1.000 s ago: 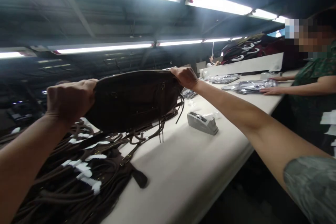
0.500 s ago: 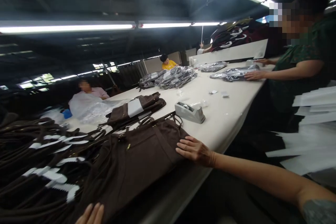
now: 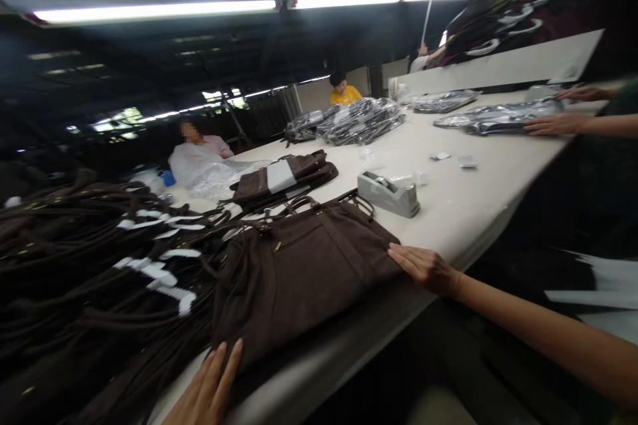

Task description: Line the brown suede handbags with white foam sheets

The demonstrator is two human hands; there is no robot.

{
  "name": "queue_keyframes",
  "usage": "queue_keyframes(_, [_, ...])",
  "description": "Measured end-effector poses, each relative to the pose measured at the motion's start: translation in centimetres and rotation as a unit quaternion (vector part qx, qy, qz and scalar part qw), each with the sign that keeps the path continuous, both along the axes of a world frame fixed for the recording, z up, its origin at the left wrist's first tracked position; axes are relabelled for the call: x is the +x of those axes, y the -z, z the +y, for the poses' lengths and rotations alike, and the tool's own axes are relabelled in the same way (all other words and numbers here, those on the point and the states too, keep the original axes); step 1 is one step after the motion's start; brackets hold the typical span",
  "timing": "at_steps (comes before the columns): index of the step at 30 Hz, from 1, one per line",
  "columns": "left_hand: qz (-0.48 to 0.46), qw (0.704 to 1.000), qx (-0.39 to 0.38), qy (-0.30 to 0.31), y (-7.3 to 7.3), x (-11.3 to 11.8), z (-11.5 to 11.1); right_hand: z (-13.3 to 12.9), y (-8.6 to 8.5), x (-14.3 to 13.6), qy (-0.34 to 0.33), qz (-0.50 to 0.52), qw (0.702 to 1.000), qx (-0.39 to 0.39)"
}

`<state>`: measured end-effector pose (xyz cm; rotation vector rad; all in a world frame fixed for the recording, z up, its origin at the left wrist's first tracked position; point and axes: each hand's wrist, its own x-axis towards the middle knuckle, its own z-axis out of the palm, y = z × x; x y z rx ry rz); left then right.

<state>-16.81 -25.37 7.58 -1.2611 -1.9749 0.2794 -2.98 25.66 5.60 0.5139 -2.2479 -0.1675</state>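
Note:
A dark brown handbag (image 3: 314, 265) with a small zip and thin handles lies flat along the near edge of the table. My left hand (image 3: 207, 382) rests at its near left corner, fingers stretched out and slightly apart. At the bag's right end, my right hand (image 3: 421, 269) touches the edge with its fingers extended; the thumb is hidden. Just beyond the bag stands a grey tape dispenser (image 3: 389, 194). Behind it to the left is a stack of folded brown bags (image 3: 306, 169) with a pale paper band (image 3: 280, 176).
Many dark bags with white paper pieces (image 3: 154, 272) are heaped on the left. Plastic-wrapped bags (image 3: 366, 121) lie farther along the white table (image 3: 498, 192). A co-worker's hands (image 3: 558, 123) touch a wrapped bag (image 3: 491, 116) at right. Other people sit at the far side.
The view has turned to the right, so the table and bag sit differently in frame. More of my left hand shows. My right hand's fingers lie less over the bag, nearer its edge.

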Motion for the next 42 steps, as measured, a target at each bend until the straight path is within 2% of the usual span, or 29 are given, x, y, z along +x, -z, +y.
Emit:
queue_keyframes(4, [-0.046, 0.998, -0.014, -0.034, -0.1, 2.8, 1.1, -0.3, 1.1, 1.2, 0.026, -0.033, 0.996, -0.080])
queue_keyframes(7, [-0.100, 0.994, 0.007, -0.036, -0.5, 3.5, 1.5, -0.6, 0.6, 2.0, 0.033, -0.091, 0.994, -0.053])
queue_keyframes(9, [-0.125, 0.992, -0.002, 0.010, -1.3, 3.5, 1.6, -0.5, -0.3, 2.5, 0.025, -0.131, 0.991, -0.010])
queue_keyframes(12, [-0.147, 0.983, -0.085, 0.073, -3.6, 2.9, 2.6, -0.6, -2.2, 2.8, -0.008, -0.164, 0.985, 0.046])
queue_keyframes(14, [-0.211, 0.964, -0.155, 0.045, -5.7, 2.4, 4.4, -1.3, -4.1, 2.3, -0.013, -0.204, 0.977, 0.057])
queue_keyframes(15, [-0.258, 0.948, -0.184, 0.010, -6.8, 2.0, 5.8, -2.0, -5.3, 1.8, 0.006, -0.237, 0.970, 0.054])
queue_keyframes(17, [-0.315, 0.920, -0.223, -0.062, -8.4, 1.3, 8.9, -4.1, -7.7, 0.5, 0.083, -0.312, 0.946, 0.040])
queue_keyframes(19, [-0.306, 0.920, -0.225, -0.095, -8.9, 0.5, 12.0, -6.5, -9.7, -1.4, 0.168, -0.340, 0.925, 0.036])
queue_keyframes(21, [-0.271, 0.940, -0.177, -0.106, -8.2, -0.3, 14.2, -8.4, -10.3, -3.4, 0.189, -0.317, 0.929, 0.028])
queue_keyframes(23, [-0.250, 0.960, -0.102, -0.075, -6.7, -1.1, 15.2, -9.1, -9.5, -5.2, 0.140, -0.281, 0.949, 0.019])
queue_keyframes(26, [-0.245, 0.967, 0.001, 0.073, -4.3, -1.8, 14.7, -8.0, -6.4, -6.7, 0.037, -0.246, 0.969, -0.016])
queue_keyframes(28, [-0.260, 0.952, 0.005, 0.164, -3.2, -2.1, 14.1, -7.0, -4.4, -7.2, 0.018, -0.240, 0.969, -0.055])
queue_keyframes(30, [-0.290, 0.935, -0.038, 0.199, -2.6, -2.5, 13.8, -6.2, -3.2, -7.7, 0.021, -0.261, 0.962, -0.079])
queue_keyframes(34, [-0.389, 0.889, -0.125, 0.208, -1.5, -4.5, 14.5, -5.5, -2.7, -9.1, 0.018, -0.379, 0.919, -0.110])
queue_keyframes(37, [-0.465, 0.856, -0.131, 0.183, -0.5, -6.1, 15.2, -5.4, -2.9, -10.0, 0.034, -0.427, 0.891, -0.147])
queue_keyframes(39, [-0.494, 0.846, -0.119, 0.161, -0.3, -6.4, 15.4, -5.9, -3.2, -10.0, 0.061, -0.425, 0.890, -0.154])
queue_keyframes(42, [-0.503, 0.847, -0.119, 0.128, -0.5, -5.9, 15.6, -8.1, -3.6, -9.4, 0.118, -0.419, 0.885, -0.162])
